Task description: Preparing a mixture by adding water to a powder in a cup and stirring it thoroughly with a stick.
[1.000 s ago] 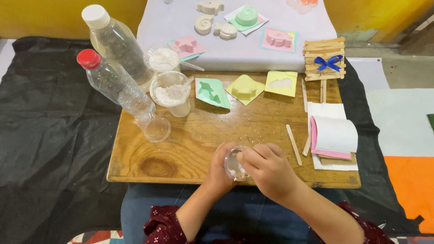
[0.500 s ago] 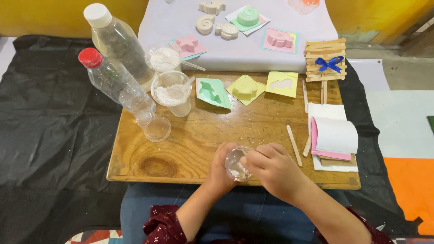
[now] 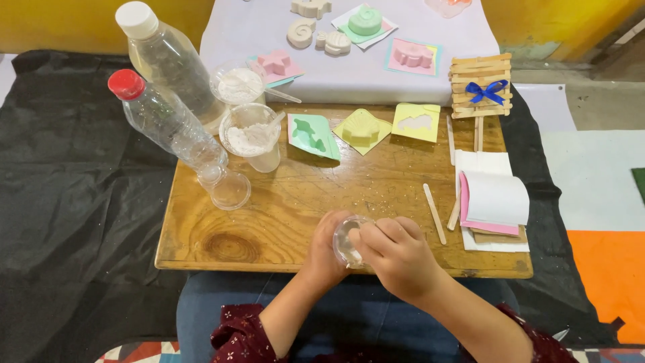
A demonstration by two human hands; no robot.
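Both hands meet at the near edge of a small wooden table (image 3: pixel 282 215). My left hand (image 3: pixel 321 250) holds a small clear plastic cup (image 3: pixel 346 240), tipped on its side with its mouth toward my right hand. My right hand (image 3: pixel 396 252) is closed against the cup's opening, fingertips at or inside the rim. What the fingers pinch is hidden. A flat wooden stick (image 3: pixel 434 213) lies on the table just right of my right hand.
Two clear plastic bottles (image 3: pixel 164 121) lean at the table's left, beside cups of white powder (image 3: pixel 250 138) and an empty clear cup (image 3: pixel 230 189). Green, yellow moulds (image 3: pixel 361 128) line the far edge. A notepad (image 3: pixel 494 202) and stick easel (image 3: pixel 480 87) stand right. Plaster shapes lie on the white sheet (image 3: pixel 322 33).
The hands and the cup stay at the same spot near the table's edge; my right fingers have shifted slightly at the cup's mouth. Nothing else on the table moved.
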